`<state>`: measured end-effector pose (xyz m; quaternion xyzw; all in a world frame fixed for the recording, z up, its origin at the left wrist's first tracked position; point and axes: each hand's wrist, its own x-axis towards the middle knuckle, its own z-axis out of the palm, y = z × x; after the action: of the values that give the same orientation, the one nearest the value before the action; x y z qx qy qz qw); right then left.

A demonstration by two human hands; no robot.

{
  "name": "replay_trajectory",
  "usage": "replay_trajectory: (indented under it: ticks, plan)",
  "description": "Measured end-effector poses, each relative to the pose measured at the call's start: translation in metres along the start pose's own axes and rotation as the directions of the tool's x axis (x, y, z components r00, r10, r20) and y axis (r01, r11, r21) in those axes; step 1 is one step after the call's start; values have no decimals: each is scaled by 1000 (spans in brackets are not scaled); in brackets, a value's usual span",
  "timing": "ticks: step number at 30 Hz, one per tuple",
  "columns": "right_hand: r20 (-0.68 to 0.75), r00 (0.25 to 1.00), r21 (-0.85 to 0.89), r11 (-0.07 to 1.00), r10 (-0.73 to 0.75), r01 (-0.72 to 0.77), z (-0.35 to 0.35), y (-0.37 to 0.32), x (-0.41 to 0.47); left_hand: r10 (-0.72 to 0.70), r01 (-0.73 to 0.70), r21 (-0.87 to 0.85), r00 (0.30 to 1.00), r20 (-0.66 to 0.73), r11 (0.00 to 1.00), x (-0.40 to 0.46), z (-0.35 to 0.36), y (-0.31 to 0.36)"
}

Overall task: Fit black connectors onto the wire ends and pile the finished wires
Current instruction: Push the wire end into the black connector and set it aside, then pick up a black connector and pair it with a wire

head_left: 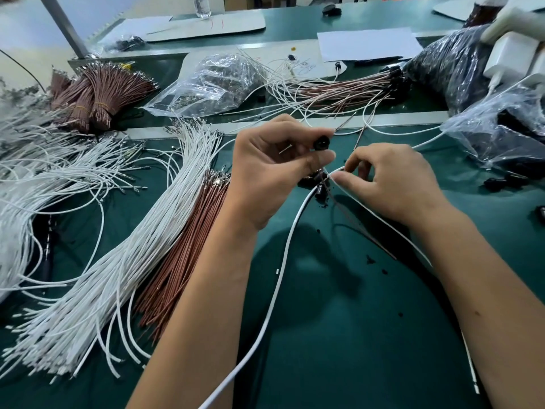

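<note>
We see our left hand (274,169) pinch a black connector (321,143) above the green tabletop (354,320), our right hand (392,184), at its 3 o'clock, pinching a white wire (283,261), finished wires (339,90) piled at 12 o'clock.

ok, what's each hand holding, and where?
Left hand pinches a black connector by its sides; right hand pinches a white wire near its end.

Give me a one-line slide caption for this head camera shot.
Left hand pinches a black connector; right hand feeds a white wire.
</note>
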<state>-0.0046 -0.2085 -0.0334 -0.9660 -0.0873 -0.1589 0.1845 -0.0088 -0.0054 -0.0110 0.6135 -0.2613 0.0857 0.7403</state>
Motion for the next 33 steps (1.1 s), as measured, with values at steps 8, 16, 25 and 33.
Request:
replay_trajectory:
  ticks: [8, 16, 25, 33]
  plan:
    - [23, 1000, 79, 997, 16, -18, -5, -2, -1, -25, 25, 2, 1000, 17, 1000, -2, -1, -5]
    - [-149, 922, 82, 934, 356, -347, -19, 13, 6, -199, 199, -5, 976, -88, 980, -2, 1, -16]
    - [139, 920, 224, 893, 367, -390, -27, 19, 5, -341, 358, 67, 922, -185, 931, -3, 1, -24]
    - [-202, 804, 110, 828, 560, -549, -28, 45, 7, -410, 404, -101, 826, -386, 909, 2, -18, -24]
